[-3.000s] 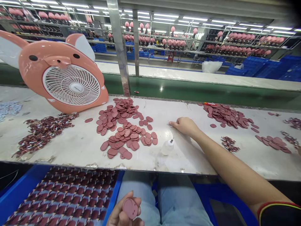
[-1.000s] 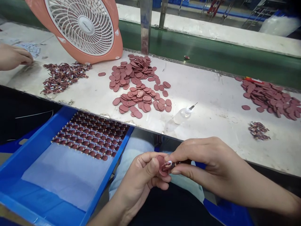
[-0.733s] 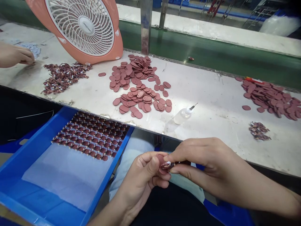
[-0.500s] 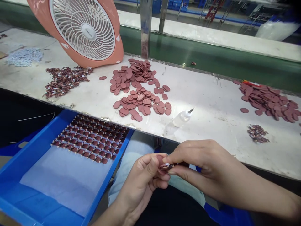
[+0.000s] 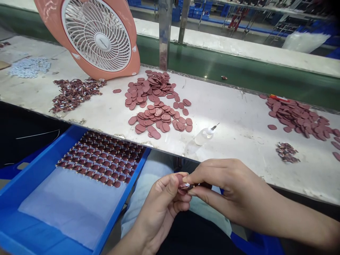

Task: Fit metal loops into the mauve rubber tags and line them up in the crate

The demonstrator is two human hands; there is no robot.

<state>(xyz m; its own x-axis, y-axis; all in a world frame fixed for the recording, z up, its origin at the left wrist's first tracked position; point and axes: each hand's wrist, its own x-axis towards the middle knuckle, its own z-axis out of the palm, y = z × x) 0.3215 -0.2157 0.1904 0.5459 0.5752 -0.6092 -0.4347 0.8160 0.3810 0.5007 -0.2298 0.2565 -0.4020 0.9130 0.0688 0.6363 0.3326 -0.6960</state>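
Observation:
Over my lap, my left hand [image 5: 168, 200] pinches a reddish-brown oval piece [image 5: 179, 178] between thumb and fingers. My right hand [image 5: 225, 187] meets it from the right, its thumb and fingers closed on a small dark brown knotted piece [image 5: 186, 186] with a whitish part, which touches the oval. Fingers hide much of both pieces. On the bench above my hands, a clear bottle [image 5: 204, 136] with a needle tip lies on its side. Loose ovals [image 5: 159, 113] form a heap left of the bottle.
A blue tray [image 5: 132, 179] at lower left holds rows of assembled brown pieces on a white sheet. The bench [image 5: 225, 102] also bears a pink fan [image 5: 102, 42], a brown knotted pile [image 5: 75, 92], pale bits [image 5: 30, 67] and more ovals [image 5: 300, 118] at right.
The view has shifted slightly, so the bench items sit a little differently in the picture. Both hands keep nearly the same pose and hold on the pieces.

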